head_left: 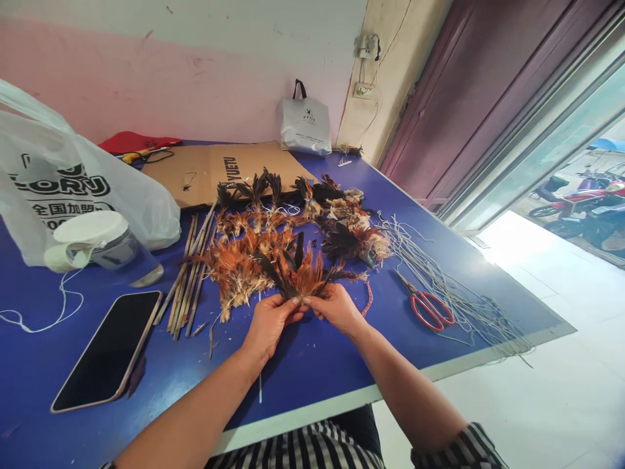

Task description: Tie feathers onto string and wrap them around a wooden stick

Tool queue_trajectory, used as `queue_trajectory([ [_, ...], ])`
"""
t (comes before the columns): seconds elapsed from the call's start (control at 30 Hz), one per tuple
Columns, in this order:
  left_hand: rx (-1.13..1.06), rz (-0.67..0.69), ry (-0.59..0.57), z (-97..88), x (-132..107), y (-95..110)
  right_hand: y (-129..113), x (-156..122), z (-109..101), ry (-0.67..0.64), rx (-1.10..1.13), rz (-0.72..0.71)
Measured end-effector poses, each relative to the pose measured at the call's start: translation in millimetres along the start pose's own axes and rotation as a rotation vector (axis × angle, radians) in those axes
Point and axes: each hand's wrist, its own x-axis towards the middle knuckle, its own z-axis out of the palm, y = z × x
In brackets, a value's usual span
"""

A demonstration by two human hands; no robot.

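A fanned bunch of orange and black feathers [306, 273] is pinched at its base between my two hands, just above the blue table. My left hand [274, 318] closes on it from the left, thumb on top. From the right, my right hand [336, 306] grips the same base, and the two thumbs nearly meet. Just behind lies a pile of orange feathers [244, 260], with dark feather tufts [256, 189] farther back. A clump of black and brown feathers [351, 241] rests to the right. My fingers hide the feathers' lower ends.
Thin sticks [193, 280] and a phone [110, 348] lie left, near a lidded plastic jar [105, 238] and a white plastic bag [122, 185]. Red-handled scissors [432, 311] and loose cords [439, 280] lie right. Flattened cardboard [195, 169] and a silver bag [305, 127] are at the back.
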Motion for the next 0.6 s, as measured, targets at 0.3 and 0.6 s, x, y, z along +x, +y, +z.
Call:
queue_trajectory([
  [0.3, 0.109, 0.122, 0.047, -1.0, 0, 1, 2, 3, 3, 0.045, 0.128, 0.024],
  [0.6, -0.039, 0.081, 0.104, -9.7, 9, 10, 9, 12, -17, 0.127, 0.139, 0.055],
])
